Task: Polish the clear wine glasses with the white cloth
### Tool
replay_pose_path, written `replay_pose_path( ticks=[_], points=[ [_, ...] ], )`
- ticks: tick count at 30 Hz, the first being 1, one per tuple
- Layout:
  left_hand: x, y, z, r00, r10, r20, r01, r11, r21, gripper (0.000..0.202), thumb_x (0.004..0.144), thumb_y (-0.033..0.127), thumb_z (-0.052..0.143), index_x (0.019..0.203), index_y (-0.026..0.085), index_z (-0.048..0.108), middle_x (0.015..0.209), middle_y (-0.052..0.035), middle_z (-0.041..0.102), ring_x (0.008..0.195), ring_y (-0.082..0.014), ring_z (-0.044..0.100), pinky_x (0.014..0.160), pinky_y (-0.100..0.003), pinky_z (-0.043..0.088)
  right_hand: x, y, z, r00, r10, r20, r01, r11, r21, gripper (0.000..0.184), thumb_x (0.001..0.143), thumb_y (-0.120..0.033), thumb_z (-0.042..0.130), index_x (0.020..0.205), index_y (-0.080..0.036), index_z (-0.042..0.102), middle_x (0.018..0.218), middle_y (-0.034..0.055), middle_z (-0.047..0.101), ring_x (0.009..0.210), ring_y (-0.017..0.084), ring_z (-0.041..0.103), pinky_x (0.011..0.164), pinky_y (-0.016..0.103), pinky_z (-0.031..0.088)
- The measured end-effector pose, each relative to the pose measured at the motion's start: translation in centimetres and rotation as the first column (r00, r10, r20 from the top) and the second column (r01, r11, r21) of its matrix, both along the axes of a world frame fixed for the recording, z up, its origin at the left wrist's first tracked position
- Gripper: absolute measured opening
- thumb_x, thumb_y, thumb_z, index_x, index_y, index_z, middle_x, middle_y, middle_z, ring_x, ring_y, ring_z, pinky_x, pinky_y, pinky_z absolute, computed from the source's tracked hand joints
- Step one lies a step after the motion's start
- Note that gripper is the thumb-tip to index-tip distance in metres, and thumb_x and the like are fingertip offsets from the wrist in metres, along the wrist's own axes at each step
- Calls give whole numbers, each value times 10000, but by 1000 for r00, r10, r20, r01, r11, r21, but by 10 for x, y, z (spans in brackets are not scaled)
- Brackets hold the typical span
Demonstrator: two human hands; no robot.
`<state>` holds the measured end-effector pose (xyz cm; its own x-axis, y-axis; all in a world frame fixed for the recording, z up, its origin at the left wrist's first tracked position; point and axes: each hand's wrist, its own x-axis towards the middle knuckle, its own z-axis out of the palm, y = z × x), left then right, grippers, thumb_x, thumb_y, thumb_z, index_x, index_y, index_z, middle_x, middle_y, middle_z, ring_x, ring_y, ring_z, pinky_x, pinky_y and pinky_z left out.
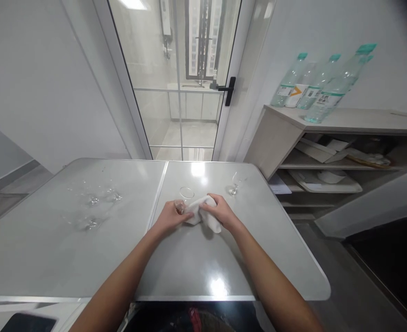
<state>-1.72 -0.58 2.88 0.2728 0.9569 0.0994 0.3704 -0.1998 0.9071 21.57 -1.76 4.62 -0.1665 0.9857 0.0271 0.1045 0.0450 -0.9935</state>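
My left hand (170, 216) is closed round the lower part of a clear stemmed glass (185, 193) above the middle of the grey table (203, 267). My right hand (220, 212) grips a white cloth (203, 213) that is pressed against the glass. Another clear stemmed glass (235, 183) stands on the table just right of my hands. Several more clear glasses (93, 208) stand on the left half of the table.
A glass door (180, 78) with a black handle (228, 90) is behind the table. A shelf unit (345, 152) on the right bears several water bottles (322, 85) and papers. A dark phone (26, 323) lies at the bottom left.
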Motion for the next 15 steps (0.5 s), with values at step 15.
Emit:
replay_pose_path(
  ticks=[15],
  points=[
    [-34, 18, -3, 944, 186, -273, -53, 901, 430, 260, 869, 405, 768, 1102, 292, 774, 751, -10, 755, 602, -196, 596, 747, -334, 431, -6, 14, -28, 743, -463, -482, 435, 883, -177, 334, 810, -461, 764, 1073, -282, 663, 994, 17, 707, 906, 210, 664, 750, 295, 550]
  ],
)
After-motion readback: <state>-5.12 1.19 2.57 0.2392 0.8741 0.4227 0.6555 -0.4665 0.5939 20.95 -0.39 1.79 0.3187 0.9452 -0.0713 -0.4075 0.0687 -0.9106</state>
